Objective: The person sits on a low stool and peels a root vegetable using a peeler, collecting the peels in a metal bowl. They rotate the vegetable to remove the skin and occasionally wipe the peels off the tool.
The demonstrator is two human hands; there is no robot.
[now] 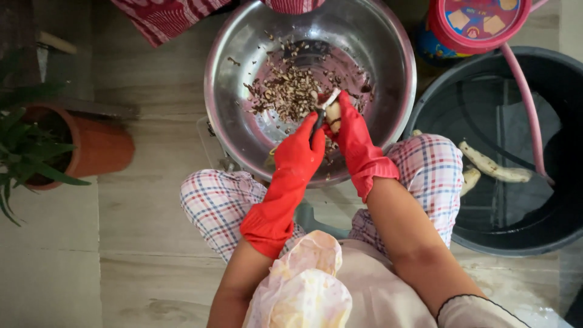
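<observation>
Here: right hand (351, 130) pinching pale root (333, 111) upright over steel bowl (243, 109); left hand (299, 153) clamped on dark peeler (317, 124) just beside it.

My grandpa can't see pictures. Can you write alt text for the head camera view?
Two hands in red rubber gloves, left hand and right hand, peel a pale root with a peeler over a steel bowl of brown peelings. A black tub of water holding peeled roots sits at right.

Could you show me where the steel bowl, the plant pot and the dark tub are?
steel bowl (388, 45): head view, bare right inner wall.
plant pot (100, 147): head view, orange outer side.
dark tub (486, 240): head view, near rim.
</observation>
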